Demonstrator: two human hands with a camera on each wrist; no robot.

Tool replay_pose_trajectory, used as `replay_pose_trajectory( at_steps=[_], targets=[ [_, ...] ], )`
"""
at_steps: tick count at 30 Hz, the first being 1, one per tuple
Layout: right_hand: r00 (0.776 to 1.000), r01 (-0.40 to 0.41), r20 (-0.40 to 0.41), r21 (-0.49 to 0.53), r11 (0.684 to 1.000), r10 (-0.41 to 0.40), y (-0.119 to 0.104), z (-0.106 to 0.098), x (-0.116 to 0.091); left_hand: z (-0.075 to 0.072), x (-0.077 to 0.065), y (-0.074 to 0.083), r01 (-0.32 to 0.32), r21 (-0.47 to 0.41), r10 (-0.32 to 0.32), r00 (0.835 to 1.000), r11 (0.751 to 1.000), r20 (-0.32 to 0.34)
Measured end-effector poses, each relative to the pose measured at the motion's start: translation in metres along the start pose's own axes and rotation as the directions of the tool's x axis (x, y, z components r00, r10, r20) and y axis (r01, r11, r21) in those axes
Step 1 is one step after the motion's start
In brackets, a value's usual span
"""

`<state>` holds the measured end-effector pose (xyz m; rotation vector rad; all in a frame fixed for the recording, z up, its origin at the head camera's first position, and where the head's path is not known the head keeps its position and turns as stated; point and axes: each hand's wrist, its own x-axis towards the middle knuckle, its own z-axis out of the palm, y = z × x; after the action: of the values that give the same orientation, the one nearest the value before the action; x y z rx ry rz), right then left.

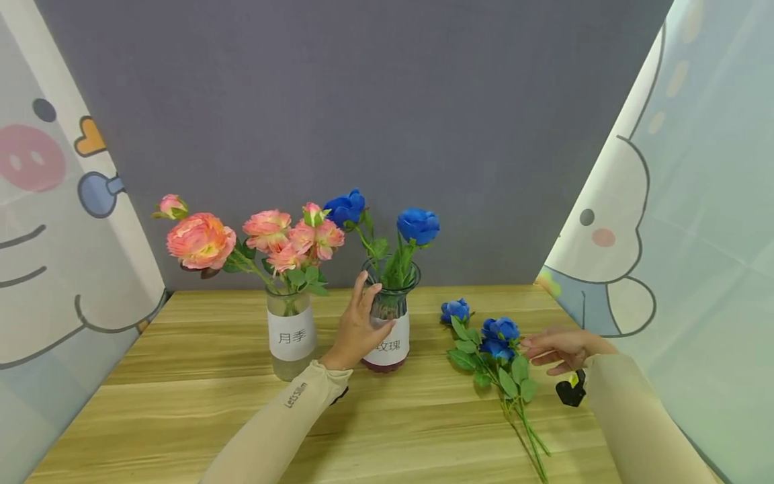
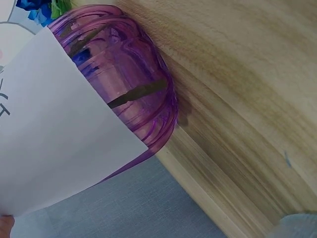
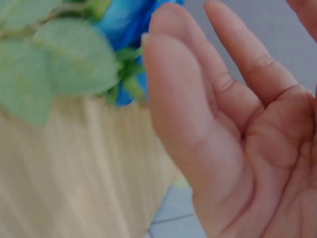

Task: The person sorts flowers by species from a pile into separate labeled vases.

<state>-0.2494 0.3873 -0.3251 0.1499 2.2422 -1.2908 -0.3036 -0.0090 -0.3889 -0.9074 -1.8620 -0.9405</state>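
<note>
My left hand (image 1: 357, 333) grips the left side of a ribbed glass vase (image 1: 390, 306), with the thumb over its white label. Two blue roses (image 1: 418, 225) stand in this vase. In the left wrist view the vase's purple base (image 2: 133, 84) shows cut stem ends through the glass, and the label (image 2: 59, 134) covers much of it. Over the right side of the table, my right hand (image 1: 562, 348) holds nothing, its fingers relaxed. Just left of it lie loose blue roses (image 1: 499, 336) with green leaves and long stems. Close up, the right wrist view shows the palm (image 3: 277, 163) beside blurred leaves (image 3: 74, 57).
Left of the gripped vase stands a second glass vase (image 1: 291, 366) with a white label, holding pink-orange flowers (image 1: 266, 232). A small black object (image 1: 571, 390) lies by the right wrist. A grey panel (image 1: 363, 121) rises behind the wooden table (image 1: 199, 403), with cartoon-printed curtains at both sides.
</note>
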Motion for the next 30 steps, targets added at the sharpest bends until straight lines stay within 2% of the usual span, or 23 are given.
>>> replay_pose_trajectory(
  at_steps=[3, 10, 15, 19, 22, 24, 27, 30],
  targets=[
    [1.0, -0.023, 0.001, 0.0, 1.0, 0.023, 0.014, -0.003, -0.001, 0.0, 0.0, 0.0, 0.001, 0.002, -0.001, 1.0, 1.0, -0.003],
    [0.999, -0.019, 0.039, 0.024, 1.0, 0.018, 0.044, -0.006, -0.003, 0.001, -0.002, -0.002, 0.013, 0.012, -0.013, 1.0, 1.0, -0.001],
    [0.999, -0.029, -0.02, 0.058, 0.998, 0.031, 0.059, -0.002, -0.01, 0.003, -0.003, -0.002, 0.007, 0.022, -0.006, 1.0, 1.0, -0.005],
    [1.0, 0.014, -0.019, 0.124, 0.992, -0.012, 0.07, 0.003, -0.018, 0.003, -0.003, 0.001, -0.005, 0.017, 0.005, 1.0, 1.0, -0.007],
    [0.995, 0.068, 0.059, 0.2, 0.977, -0.082, 0.08, 0.01, -0.021, 0.003, -0.001, 0.003, -0.009, 0.02, 0.009, 1.0, 1.0, -0.003],
    [0.99, 0.089, 0.084, 0.264, 0.961, -0.115, 0.088, 0.016, -0.021, 0.003, -0.001, 0.004, -0.007, 0.022, 0.007, 1.0, 1.0, -0.003],
    [0.987, 0.107, 0.074, 0.338, 0.935, -0.14, 0.097, 0.027, -0.019, 0.002, 0.0, 0.005, 0.001, 0.017, 0.0, 1.0, 1.0, -0.001],
    [0.992, 0.11, 0.018, 0.382, 0.918, -0.127, 0.105, 0.037, -0.017, 0.003, 0.0, 0.005, 0.004, 0.011, -0.004, 1.0, 1.0, 0.0]
  ],
)
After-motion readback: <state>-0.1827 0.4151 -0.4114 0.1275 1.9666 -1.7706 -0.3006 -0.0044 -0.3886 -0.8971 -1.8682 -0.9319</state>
